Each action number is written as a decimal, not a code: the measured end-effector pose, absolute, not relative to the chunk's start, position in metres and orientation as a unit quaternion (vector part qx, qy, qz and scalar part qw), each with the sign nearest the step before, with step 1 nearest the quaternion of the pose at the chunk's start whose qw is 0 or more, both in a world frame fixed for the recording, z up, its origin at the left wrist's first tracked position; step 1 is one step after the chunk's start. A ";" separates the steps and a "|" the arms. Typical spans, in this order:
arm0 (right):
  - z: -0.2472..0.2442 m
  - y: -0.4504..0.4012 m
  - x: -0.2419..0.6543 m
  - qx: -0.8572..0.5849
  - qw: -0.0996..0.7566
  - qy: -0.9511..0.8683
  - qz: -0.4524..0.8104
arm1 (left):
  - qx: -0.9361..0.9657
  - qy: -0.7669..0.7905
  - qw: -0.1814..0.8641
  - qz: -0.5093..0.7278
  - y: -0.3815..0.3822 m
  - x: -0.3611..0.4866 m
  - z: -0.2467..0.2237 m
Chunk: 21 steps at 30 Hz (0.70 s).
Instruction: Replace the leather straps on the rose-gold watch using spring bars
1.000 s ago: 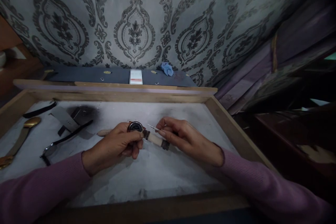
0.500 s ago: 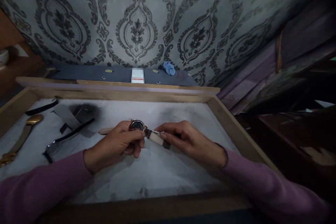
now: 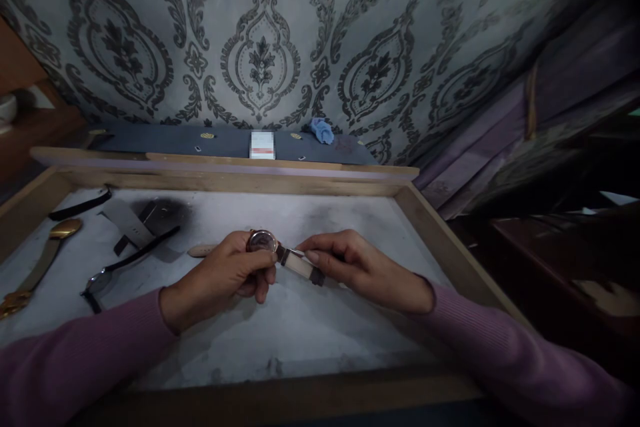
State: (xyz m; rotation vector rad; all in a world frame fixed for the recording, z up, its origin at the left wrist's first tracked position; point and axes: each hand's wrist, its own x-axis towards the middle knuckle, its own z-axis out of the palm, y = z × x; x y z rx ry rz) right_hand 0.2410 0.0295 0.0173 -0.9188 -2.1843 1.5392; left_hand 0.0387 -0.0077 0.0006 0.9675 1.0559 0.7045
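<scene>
My left hand (image 3: 227, 273) is closed around a wristwatch (image 3: 261, 241) with a round face in a gold-toned and silvery case, thumb at its lower edge. From the case a dark brown strap (image 3: 300, 266) runs right, showing its pale underside. My right hand (image 3: 367, 271) pinches a thin, shiny metal piece (image 3: 296, 251) between thumb and fingers, its tip at the strap near the case. Whether it is a tool or a part of the strap is hard to make out. A pale strap end (image 3: 199, 251) pokes out behind my left hand.
A wooden-rimmed tray (image 3: 260, 181) with a white surface surrounds the work. On its left lie a gold watch (image 3: 65, 229), a dark-strapped watch (image 3: 100, 280), a grey strap (image 3: 127, 223) and a black strap (image 3: 83, 205). Behind its rim are a small box (image 3: 263, 145) and a blue cloth (image 3: 321, 131).
The watch face has tilted slightly and looks lighter. My right fingers have shifted slightly along the strap; both hands otherwise stay in place.
</scene>
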 end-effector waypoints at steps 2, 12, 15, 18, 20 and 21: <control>0.017 0.030 0.241 -0.323 0.156 -0.753 0.551 | 0.438 0.471 0.697 0.317 -0.008 0.038 -0.001; 0.017 0.030 0.241 -0.326 0.158 -0.729 0.581 | 0.450 0.477 0.685 0.317 -0.007 0.038 -0.003; 0.015 0.030 0.241 -0.322 0.160 -0.726 0.586 | 0.446 0.478 0.687 0.318 -0.007 0.038 -0.002; 0.014 0.031 0.242 -0.320 0.156 -0.726 0.589 | 0.442 0.483 0.687 0.317 -0.007 0.038 -0.002; 0.013 0.031 0.242 -0.319 0.156 -0.724 0.591 | 0.440 0.484 0.687 0.318 -0.007 0.038 -0.002; 0.012 0.032 0.242 -0.318 0.156 -0.724 0.592 | 0.439 0.484 0.686 0.320 -0.007 0.038 -0.002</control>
